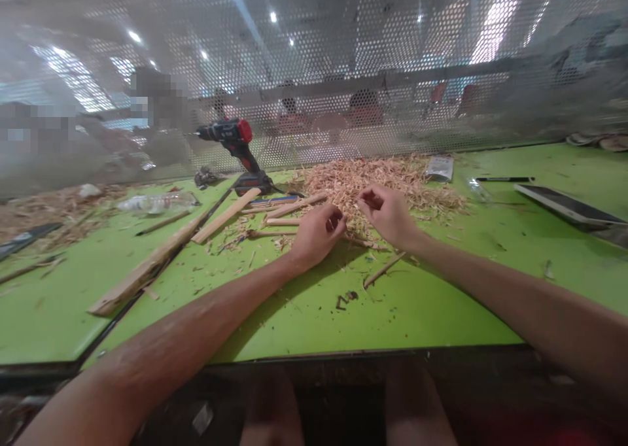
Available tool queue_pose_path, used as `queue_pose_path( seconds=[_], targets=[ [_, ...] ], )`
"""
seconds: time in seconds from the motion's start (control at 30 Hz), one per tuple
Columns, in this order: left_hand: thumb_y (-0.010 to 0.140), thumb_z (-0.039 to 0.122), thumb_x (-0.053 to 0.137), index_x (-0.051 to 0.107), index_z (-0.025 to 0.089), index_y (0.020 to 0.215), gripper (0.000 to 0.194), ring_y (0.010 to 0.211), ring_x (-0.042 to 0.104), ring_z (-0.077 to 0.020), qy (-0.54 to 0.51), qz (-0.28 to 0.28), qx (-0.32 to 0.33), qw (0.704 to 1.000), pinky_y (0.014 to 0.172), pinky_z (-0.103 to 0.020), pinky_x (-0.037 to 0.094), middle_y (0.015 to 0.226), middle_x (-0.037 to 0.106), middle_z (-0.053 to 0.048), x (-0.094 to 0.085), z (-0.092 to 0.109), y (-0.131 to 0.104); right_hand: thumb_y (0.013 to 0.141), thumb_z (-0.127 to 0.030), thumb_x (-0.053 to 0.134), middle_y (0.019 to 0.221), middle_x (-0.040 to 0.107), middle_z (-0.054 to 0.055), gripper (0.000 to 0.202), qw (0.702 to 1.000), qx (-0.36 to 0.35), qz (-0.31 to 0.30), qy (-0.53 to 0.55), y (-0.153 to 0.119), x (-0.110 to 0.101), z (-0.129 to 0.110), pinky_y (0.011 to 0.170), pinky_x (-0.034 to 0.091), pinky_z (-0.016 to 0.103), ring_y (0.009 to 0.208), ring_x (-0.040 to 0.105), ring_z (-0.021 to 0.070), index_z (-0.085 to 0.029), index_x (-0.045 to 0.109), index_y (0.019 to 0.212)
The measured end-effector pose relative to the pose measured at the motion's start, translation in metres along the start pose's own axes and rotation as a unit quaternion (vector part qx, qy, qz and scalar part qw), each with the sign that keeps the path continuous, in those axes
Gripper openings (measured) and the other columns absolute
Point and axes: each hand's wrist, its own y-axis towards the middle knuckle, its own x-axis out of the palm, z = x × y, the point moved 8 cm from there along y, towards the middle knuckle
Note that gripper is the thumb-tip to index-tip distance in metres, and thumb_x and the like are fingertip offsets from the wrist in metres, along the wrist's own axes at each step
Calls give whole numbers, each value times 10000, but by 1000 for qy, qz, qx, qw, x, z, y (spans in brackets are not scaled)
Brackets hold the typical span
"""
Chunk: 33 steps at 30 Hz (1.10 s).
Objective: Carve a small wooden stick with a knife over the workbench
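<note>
Curled fingers with their tips drawn together form my left hand (316, 237), low over the green tabletop (294, 322) among several thin wooden sticks (283, 222). To its right and slightly farther off, my right hand (390, 216) is also closed, fingertips bent toward the thumb. Anything between the fingers of either hand is too small or hidden to make out. Just beyond both hands lies a heap of pale wood shavings (373, 174). Nearer to me, a short thin stick (385, 269) and dark scraps (346, 299) rest on the table.
A red and black cordless drill (240, 148) stands upright at back left. Wooden strips (228, 216) and a long plank (142, 266) lie left, beside a clear plastic bottle (159, 203). Rightward are a packet (440, 168), a pen (505, 179) and a tablet-like device (572, 204). A perforated screen (314, 125) stands behind.
</note>
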Motion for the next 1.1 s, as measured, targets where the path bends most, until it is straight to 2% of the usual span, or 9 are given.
queue_pose_path(
  seconds=[0.17, 0.23, 0.33, 0.43, 0.53, 0.67, 0.83, 0.97, 1.1],
  targets=[
    [1038, 254, 713, 740, 194, 1074, 75, 621, 619, -113, -24, 6, -6, 1000, 624, -247, 482, 835, 763, -12, 0, -3, -1, 958, -87, 643, 858, 733, 64, 130, 995, -38, 93, -25, 3, -16, -2, 695, 559, 339, 745, 658, 193, -206, 674, 918],
    [1017, 259, 748, 737, 192, 1203, 198, 630, 637, -100, -34, 17, -6, 999, 622, -237, 508, 965, 800, -34, 0, -5, -2, 963, -103, 645, 858, 733, 62, 119, 996, -36, 79, -23, 4, -15, -2, 702, 559, 346, 744, 659, 195, -209, 682, 924],
    [970, 227, 800, 704, 192, 1351, 395, 653, 655, -85, -45, 39, 7, 998, 630, -229, 537, 1142, 801, -63, -1, -7, -2, 1000, -165, 658, 898, 739, 81, 100, 1000, 1, 19, -25, 2, -9, -3, 725, 549, 372, 757, 644, 201, -216, 704, 928],
    [961, 202, 815, 685, 207, 1433, 490, 645, 644, -74, -50, 53, 14, 997, 636, -228, 552, 1192, 788, -63, -1, -8, -1, 1042, -258, 676, 988, 756, 115, 108, 998, 49, -31, -33, -3, -5, -5, 765, 545, 412, 808, 640, 222, -234, 746, 963],
    [992, 194, 786, 720, 207, 1398, 412, 648, 639, -79, -56, 52, 20, 997, 643, -229, 566, 1181, 789, -67, -1, -6, -1, 1062, -347, 656, 1006, 753, 116, 163, 997, 66, -42, -23, -5, -5, -8, 762, 541, 428, 816, 640, 236, -250, 760, 982],
    [1042, 158, 699, 793, 184, 1194, 181, 695, 659, -111, -40, 58, 36, 997, 697, -252, 585, 1145, 805, -91, -4, -3, -2, 1047, -418, 679, 965, 747, 112, 193, 997, 65, -42, -17, -4, -4, -5, 759, 540, 438, 819, 651, 254, -264, 773, 980],
    [1069, 150, 645, 802, 180, 1055, 161, 721, 685, -150, -23, 68, 28, 997, 722, -278, 577, 1046, 819, -89, -7, -7, -1, 1044, -367, 666, 996, 764, 119, 169, 997, 65, -47, -10, -4, -2, -1, 753, 545, 434, 848, 673, 264, -272, 800, 1004],
    [1074, 167, 660, 813, 178, 1081, 154, 713, 715, -157, -45, 58, 2, 997, 729, -289, 593, 1049, 838, -95, -5, -12, 0, 1054, -258, 635, 1086, 776, 138, 171, 997, 53, -51, 4, -4, 1, -7, 798, 552, 428, 870, 662, 234, -236, 799, 1013],
    [1088, 223, 669, 838, 169, 1125, 181, 637, 700, -152, -91, 38, -14, 995, 690, -297, 607, 944, 839, -79, -4, -10, 1, 1056, -190, 639, 1104, 783, 121, 187, 993, 73, -84, 27, -5, 8, -10, 798, 558, 427, 876, 668, 228, -243, 796, 969]
  ],
)
